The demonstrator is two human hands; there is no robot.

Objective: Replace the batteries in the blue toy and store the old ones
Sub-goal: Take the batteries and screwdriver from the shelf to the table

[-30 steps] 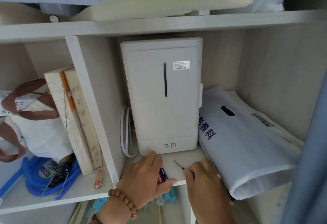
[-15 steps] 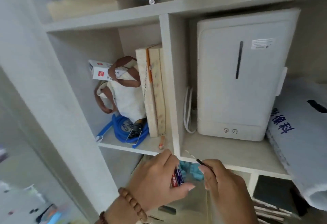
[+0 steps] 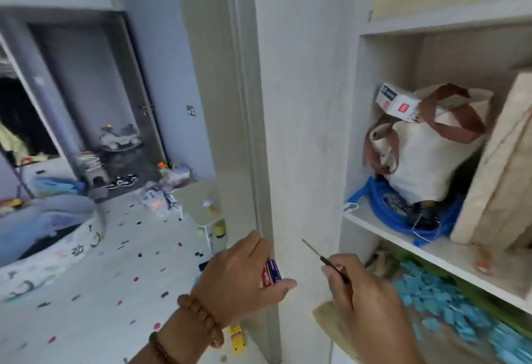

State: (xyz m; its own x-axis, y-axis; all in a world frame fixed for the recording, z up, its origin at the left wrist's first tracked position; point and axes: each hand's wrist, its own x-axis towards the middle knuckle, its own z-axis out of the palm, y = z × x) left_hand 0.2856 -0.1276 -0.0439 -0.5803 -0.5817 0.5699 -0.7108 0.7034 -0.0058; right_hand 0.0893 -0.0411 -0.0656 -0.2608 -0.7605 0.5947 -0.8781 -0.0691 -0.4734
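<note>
My left hand point(image 3: 244, 277), with bead bracelets on the wrist, grips a few batteries point(image 3: 271, 272), red and purple, between thumb and fingers. My right hand point(image 3: 362, 300) pinches a thin screwdriver point(image 3: 325, 260) with its tip pointing up and left. Both hands hover in front of the white side panel of the shelf unit point(image 3: 305, 139). The blue toy is not identifiable in this view.
On the right shelf sit a cloth bag with brown handles point(image 3: 426, 156), a small white box point(image 3: 397, 104), a blue hose point(image 3: 383, 208) and leaning boards point(image 3: 501, 173). Blue pieces point(image 3: 449, 306) fill the shelf below. To the left, a littered floor point(image 3: 115, 263) and a small table point(image 3: 198, 202).
The view has swung left, away from the white appliance and its shelf toward the room. Both hands have pulled back off the shelf, still holding the batteries and the screwdriver.
</note>
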